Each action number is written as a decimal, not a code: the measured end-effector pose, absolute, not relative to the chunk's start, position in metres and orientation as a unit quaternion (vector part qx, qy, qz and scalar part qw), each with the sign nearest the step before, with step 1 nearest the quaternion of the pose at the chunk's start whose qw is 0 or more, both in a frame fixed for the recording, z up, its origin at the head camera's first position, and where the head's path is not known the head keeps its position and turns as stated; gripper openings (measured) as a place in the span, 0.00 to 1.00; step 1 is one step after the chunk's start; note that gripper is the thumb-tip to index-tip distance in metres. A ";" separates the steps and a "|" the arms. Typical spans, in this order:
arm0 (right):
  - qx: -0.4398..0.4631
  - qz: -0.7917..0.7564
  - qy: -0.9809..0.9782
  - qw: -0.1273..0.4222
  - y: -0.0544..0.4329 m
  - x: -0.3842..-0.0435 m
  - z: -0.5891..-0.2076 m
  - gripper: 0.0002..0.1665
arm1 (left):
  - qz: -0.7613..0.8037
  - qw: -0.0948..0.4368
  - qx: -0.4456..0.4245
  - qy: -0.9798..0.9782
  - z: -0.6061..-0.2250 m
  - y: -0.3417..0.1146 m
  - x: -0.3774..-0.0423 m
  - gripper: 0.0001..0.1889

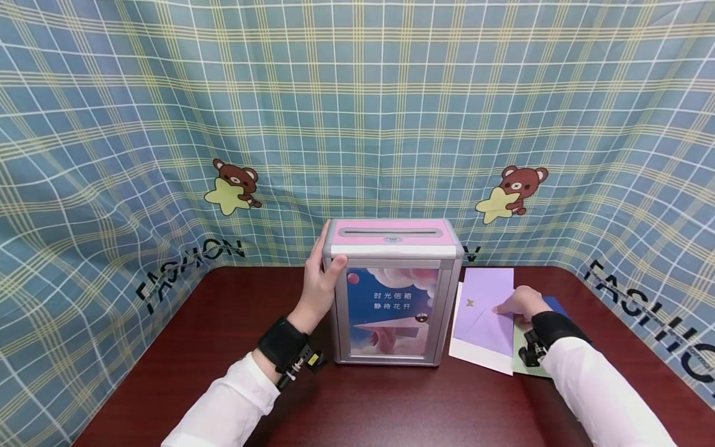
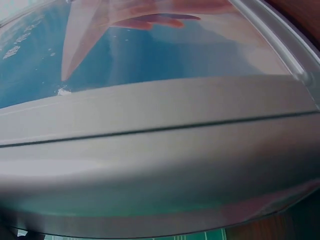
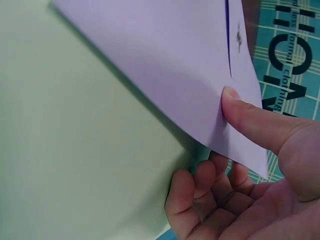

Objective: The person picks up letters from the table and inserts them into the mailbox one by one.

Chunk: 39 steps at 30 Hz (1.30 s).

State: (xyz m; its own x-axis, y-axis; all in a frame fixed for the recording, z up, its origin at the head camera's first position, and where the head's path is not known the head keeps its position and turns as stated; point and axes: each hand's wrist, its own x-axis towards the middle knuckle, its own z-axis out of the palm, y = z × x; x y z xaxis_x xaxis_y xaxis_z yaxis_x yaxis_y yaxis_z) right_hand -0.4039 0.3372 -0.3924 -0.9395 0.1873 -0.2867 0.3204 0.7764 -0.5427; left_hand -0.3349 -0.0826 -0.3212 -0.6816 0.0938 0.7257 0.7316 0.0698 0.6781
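Note:
A pink and silver mailbox (image 1: 393, 310) with a slot in its top and a pictured front panel stands upright on the table. My left hand (image 1: 317, 282) rests against its left side, fingers straight along the side and thumb on the front frame. In the left wrist view the mailbox's silver frame (image 2: 160, 105) fills most of the picture. With my right hand (image 1: 525, 303) I pinch the edge of a purple envelope (image 1: 485, 310), thumb on top and fingers underneath. The right wrist view shows this envelope (image 3: 165, 65) raised at that edge above a pale green envelope (image 3: 85, 150).
Beneath the purple envelope lies a white envelope (image 1: 480, 360). A blue piece (image 1: 555, 305) shows behind the right hand, partly hidden. The dark red table (image 1: 223, 347) backs onto a plaid curtain (image 1: 357, 124) on three sides.

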 end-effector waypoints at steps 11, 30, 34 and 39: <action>0.091 -0.315 0.944 0.019 0.339 -0.399 -0.373 0.17 | -0.571 0.206 -0.298 -0.736 -0.314 -0.094 -0.337 0.51; -0.076 -0.256 0.959 -0.095 0.289 -0.361 -0.252 0.29 | -0.412 -0.001 -0.208 -0.887 -0.262 -0.123 -0.321 0.45; -0.082 -0.242 0.955 -0.154 0.286 -0.352 -0.209 0.26 | -0.408 -0.048 -0.190 -0.892 -0.272 -0.114 -0.313 0.41; -0.085 -0.252 0.943 -0.199 0.281 -0.342 -0.153 0.24 | -0.414 -0.095 -0.144 -0.894 -0.283 -0.103 -0.304 0.34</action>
State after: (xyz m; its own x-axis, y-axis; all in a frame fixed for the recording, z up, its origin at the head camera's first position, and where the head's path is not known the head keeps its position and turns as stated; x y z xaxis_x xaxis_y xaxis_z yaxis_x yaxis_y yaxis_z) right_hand -0.3420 0.2809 -0.1525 -0.9066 -0.0594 0.4178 -0.2600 0.8584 -0.4421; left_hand -0.3045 -0.1033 -0.2827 -0.9408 0.3353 -0.0507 0.1782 0.6161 0.7672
